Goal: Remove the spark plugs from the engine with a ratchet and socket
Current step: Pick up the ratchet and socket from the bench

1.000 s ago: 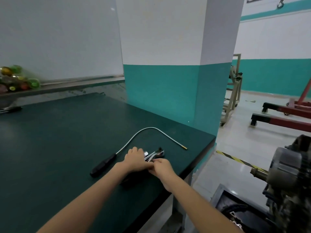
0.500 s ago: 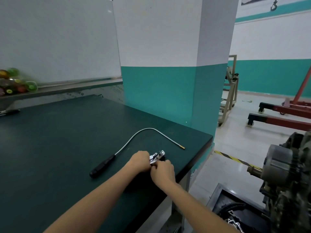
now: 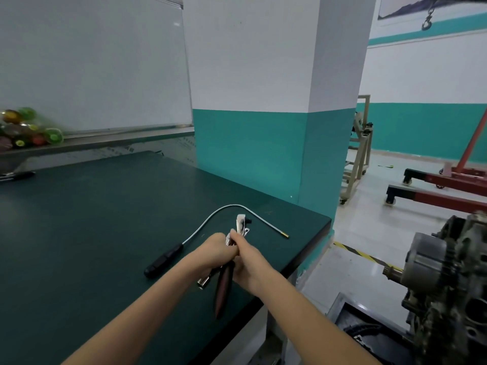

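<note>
Both hands, left (image 3: 214,250) & right (image 3: 246,259), grip ratchet (image 3: 224,285) w/ socket (image 3: 204,281) above bench (image 3: 105,219).

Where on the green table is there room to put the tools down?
The bench top is bare across its wide left part, between the black marker at the far left edge and the flexible pickup tool. It is crowded near the right corner, where both hands, left hand and right hand, grip the ratchet.
</note>
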Tool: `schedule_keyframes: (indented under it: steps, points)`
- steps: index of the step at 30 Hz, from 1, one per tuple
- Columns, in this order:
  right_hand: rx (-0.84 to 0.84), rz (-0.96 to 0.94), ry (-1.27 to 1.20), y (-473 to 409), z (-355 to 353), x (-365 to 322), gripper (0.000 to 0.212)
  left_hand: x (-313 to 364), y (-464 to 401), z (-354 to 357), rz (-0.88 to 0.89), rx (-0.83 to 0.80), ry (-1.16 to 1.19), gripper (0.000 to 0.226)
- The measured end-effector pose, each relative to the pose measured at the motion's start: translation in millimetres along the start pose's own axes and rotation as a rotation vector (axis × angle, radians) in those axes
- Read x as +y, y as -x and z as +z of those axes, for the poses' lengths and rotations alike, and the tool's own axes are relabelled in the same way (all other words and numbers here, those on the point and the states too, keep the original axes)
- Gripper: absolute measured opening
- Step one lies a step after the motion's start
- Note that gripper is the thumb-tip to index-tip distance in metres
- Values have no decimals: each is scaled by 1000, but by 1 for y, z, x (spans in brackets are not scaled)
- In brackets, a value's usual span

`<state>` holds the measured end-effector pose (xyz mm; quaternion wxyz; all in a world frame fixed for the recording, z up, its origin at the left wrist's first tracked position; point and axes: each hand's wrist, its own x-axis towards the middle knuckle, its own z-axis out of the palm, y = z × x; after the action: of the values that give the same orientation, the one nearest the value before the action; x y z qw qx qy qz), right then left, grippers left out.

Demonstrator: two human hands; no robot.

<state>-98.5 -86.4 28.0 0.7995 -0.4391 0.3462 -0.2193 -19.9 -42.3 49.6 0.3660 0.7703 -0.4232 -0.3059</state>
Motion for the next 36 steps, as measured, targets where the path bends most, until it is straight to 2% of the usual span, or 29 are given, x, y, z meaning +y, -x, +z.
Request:
schedule_keyframes:
  steps: [3,7,9,12,14,17,20,23,26,29,32,34,36]
  points:
    - [-15,9,-34,25,6,-16,21,14,26,1,109,7,-4,31]
    - [113,-155,0,75,1,-33,24,46,80,12,287,-166,215,37]
    - [182,-245,-20,107,-12,-33,26,64,110,25,345,-270,335,32]
    - [287,-351,-55,159,-41,-31,31,83,152,53,389,-434,519,21]
    - [347,-397,-119,197,-65,-29,32,93,179,79,399,-474,587,15]
    - [370,-487,-175,257,-103,-21,34,107,218,125,437,-491,637,22]
    - [415,-592,-66,305,-131,-10,39,114,244,164,453,-580,723,26]
    - [497,-679,-73,355,-166,1,36,122,265,203,446,-705,676,18]
    - [530,-726,-193,396,-197,8,32,132,285,237,481,-773,615,13]
    - [624,-782,-184,420,-221,13,37,141,298,262,667,-705,469,13]
    - [704,-832,-106,432,-237,18,37,145,303,284,893,-569,277,13]
    - [779,-833,-12,438,-245,19,33,148,301,291,885,-554,301,14]
    - [862,-839,74,447,-255,20,28,153,296,296,841,-673,406,14]
